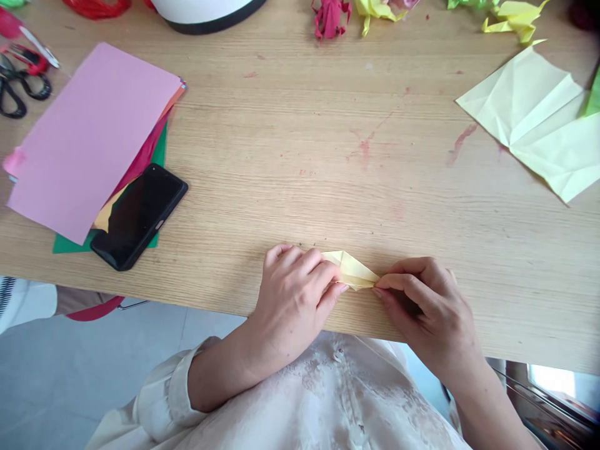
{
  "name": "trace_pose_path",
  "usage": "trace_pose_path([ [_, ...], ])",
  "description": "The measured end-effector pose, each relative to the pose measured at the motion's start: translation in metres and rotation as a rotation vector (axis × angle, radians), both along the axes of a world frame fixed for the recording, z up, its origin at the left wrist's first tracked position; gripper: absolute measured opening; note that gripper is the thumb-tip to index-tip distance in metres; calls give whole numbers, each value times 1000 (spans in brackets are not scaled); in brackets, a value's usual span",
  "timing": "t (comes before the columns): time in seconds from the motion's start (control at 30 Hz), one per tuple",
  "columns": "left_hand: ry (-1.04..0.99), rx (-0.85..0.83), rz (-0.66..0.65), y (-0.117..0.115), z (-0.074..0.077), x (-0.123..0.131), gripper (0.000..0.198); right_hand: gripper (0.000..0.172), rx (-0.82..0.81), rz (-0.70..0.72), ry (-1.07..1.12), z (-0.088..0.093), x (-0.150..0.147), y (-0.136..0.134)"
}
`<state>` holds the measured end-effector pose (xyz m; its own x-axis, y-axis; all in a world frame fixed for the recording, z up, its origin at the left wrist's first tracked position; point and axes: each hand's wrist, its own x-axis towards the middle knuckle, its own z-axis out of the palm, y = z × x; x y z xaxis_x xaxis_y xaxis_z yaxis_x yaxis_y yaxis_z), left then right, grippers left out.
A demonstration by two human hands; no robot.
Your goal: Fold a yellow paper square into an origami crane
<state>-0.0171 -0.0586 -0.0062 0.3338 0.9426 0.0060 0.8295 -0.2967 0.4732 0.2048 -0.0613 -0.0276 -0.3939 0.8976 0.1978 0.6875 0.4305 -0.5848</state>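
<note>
A small piece of folded pale yellow paper (351,267) lies between my hands, close to the front edge of the wooden table (281,156). My left hand (297,294) covers its left end, with thumb and fingers closed on it. The pointed right tip is pinched between the thumb and forefinger of my right hand (426,306). Part of the paper is hidden under the left fingers.
To the left are a stack of coloured paper (98,137), a black phone (140,215) and scissors (21,87). A creased pale yellow sheet (539,125) lies at the right. Folded paper figures, one of them red (330,17), and a white object with a black rim (206,12) line the back.
</note>
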Motion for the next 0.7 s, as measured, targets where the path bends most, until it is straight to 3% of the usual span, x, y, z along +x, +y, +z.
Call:
trace_pose_path([
  [0.7,88,0,50,1,-2,10,15,5,-65,-125,-57,2,-12,-2],
])
